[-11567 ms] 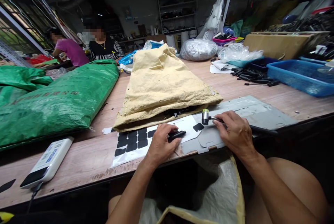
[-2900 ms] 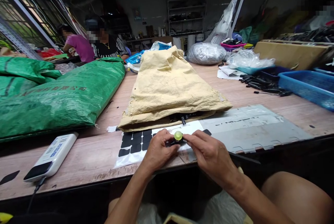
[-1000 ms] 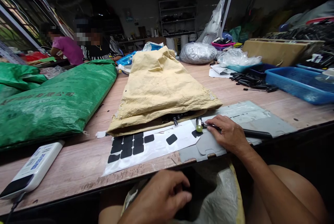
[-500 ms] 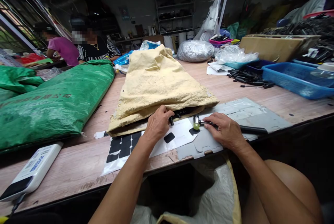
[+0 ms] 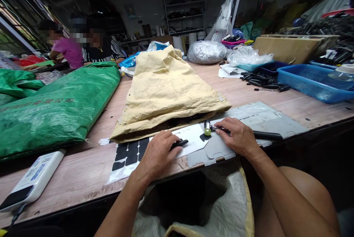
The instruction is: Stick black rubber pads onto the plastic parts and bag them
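My left hand is closed on a small black part, above the white sheet at the table's front edge. To the right, my right hand grips the hammer by its dark shaft; the hammer's head, silver with a yellow-green face, points left and lies over the grey board. A yellow woven sack lies behind my hands, its mouth facing me with dark pieces inside. Black rounded squares mark the sheet left of my left hand.
A green sack and a white device lie at the left. Blue tray, black parts and a cardboard box stand at the right. An open sack hangs below the edge. Two people sit at the back left.
My left hand has drawn back from the yellow sack's mouth toward the front edge, bringing the black part with it. My right hand and the hammer have barely moved.
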### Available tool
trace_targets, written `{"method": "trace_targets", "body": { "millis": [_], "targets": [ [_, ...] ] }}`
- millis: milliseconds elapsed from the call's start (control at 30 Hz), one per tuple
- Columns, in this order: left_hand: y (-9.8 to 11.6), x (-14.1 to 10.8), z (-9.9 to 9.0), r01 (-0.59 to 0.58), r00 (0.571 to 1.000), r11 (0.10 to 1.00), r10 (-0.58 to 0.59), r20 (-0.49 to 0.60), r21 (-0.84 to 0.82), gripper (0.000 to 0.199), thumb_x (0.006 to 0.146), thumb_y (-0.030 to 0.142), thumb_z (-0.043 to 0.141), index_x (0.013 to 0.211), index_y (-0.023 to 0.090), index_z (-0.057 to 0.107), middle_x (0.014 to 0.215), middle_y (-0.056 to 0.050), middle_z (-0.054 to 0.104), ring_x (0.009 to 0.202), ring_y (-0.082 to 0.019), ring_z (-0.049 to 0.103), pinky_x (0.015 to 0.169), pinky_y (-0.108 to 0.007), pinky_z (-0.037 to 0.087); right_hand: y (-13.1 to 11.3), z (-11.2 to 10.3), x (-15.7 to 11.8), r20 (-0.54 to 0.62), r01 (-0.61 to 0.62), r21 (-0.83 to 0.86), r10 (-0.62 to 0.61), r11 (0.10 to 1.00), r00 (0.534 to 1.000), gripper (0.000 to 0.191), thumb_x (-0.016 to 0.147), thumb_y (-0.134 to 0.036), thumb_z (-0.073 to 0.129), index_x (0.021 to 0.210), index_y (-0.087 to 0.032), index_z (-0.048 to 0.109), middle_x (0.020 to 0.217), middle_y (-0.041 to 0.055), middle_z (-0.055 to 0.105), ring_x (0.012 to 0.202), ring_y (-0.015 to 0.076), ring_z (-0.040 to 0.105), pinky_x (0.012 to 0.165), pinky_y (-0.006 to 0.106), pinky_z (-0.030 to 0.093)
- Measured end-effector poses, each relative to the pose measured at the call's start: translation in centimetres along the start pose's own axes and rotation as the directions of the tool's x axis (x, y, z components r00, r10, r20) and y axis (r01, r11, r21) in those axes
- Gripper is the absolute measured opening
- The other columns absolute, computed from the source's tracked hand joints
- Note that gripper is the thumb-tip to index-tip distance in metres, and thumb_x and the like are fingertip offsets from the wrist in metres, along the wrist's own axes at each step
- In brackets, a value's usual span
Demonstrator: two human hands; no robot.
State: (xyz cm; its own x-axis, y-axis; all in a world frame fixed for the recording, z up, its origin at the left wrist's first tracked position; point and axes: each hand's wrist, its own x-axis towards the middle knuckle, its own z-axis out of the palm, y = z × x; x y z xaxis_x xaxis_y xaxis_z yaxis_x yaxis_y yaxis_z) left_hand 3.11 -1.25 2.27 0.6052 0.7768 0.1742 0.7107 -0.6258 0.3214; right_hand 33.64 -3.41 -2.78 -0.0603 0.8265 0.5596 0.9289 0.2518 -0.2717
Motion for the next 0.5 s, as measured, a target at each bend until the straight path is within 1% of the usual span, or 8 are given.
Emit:
{"method": "trace_targets", "body": {
  "millis": [67,133,200,300,400,500],
  "targets": [
    [-0.5,-0.6,0.6,0.039,0.999,0.992,-0.042,-0.027,-0.117,0.018,0.092,0.03,0.067,0.108,0.025,0.072,0.103,-0.005,0.066,0.098,-0.022,0.059,0.084,-0.033,0.045,0.0,0.0,0.0,0.005,0.0,0.0,0.0,1.0,1.0,0.015,0.09,-0.028,0.061,0.1,-0.026,0.073,0.095,0.0026,0.072,0.095,0.0224,0.065,0.081,0.034,0.05],
    [-0.9,-1.1,1.0,0.083,0.993,0.973,-0.099,-0.063,-0.214,0.026,0.087,0.031,0.072,0.112,0.025,0.071,0.104,-0.005,0.066,0.099,-0.022,0.059,0.082,-0.032,0.046,-0.1,-0.1,0.0,0.005,0.002,0.003,-0.002,1.0,1.0,0.016,0.089,-0.028,0.062,0.101,-0.025,0.073,0.096,0.0027,0.072,0.096,0.0226,0.064,0.082,0.035,0.05],
    [-1.3,-1.6,1.2,0.12,0.985,0.951,-0.149,-0.084,-0.285,0.029,0.083,0.03,0.076,0.11,0.024,0.071,0.103,-0.005,0.066,0.098,-0.023,0.059,0.08,-0.032,0.046,-0.1,-0.1,0.0,-0.002,0.005,0.008,-0.005,1.0,1.0,0.018,0.088,-0.026,0.062,0.103,-0.025,0.073,0.098,0.0029,0.072,0.096,0.0227,0.064,0.082,0.035,0.05],
    [-1.7,-2.0,1.2,0.136,0.979,0.926,-0.18,-0.094,-0.352,0.021,0.081,0.027,0.076,0.101,0.023,0.072,0.099,-0.004,0.067,0.097,-0.023,0.058,0.083,-0.033,0.044,0.1,-0.1,-0.1,-0.002,0.024,-0.017,-0.024,1.0,1.0,0.02,0.089,-0.023,0.061,0.105,-0.025,0.073,0.098,0.0033,0.072,0.095,0.0231,0.064,0.082,0.035,0.05],
    [-1.8,-2.1,1.2,0.134,0.979,0.91,-0.183,-0.09,-0.392,0.017,0.082,0.026,0.075,0.098,0.022,0.072,0.096,-0.003,0.069,0.095,-0.023,0.058,0.084,-0.034,0.043,0.3,-0.1,-0.1,0.019,0.078,-0.059,-0.077,0.995,0.997,0.022,0.093,-0.023,0.057,0.108,-0.024,0.073,0.098,0.0043,0.071,0.094,0.0231,0.064,0.082,0.035,0.05],
    [-1.8,-1.9,1.2,0.138,0.978,0.894,-0.191,-0.084,-0.425,0.014,0.082,0.023,0.074,0.096,0.022,0.073,0.093,-0.003,0.069,0.094,-0.022,0.057,0.084,-0.034,0.042,-0.4,-0.7,0.0,-0.019,0.1,-0.086,-0.102,0.991,0.995,0.028,0.097,-0.022,0.051,0.116,-0.023,0.072,0.098,0.0049,0.07,0.091,0.0218,0.066,0.076,0.033,0.05]
  ]
}}
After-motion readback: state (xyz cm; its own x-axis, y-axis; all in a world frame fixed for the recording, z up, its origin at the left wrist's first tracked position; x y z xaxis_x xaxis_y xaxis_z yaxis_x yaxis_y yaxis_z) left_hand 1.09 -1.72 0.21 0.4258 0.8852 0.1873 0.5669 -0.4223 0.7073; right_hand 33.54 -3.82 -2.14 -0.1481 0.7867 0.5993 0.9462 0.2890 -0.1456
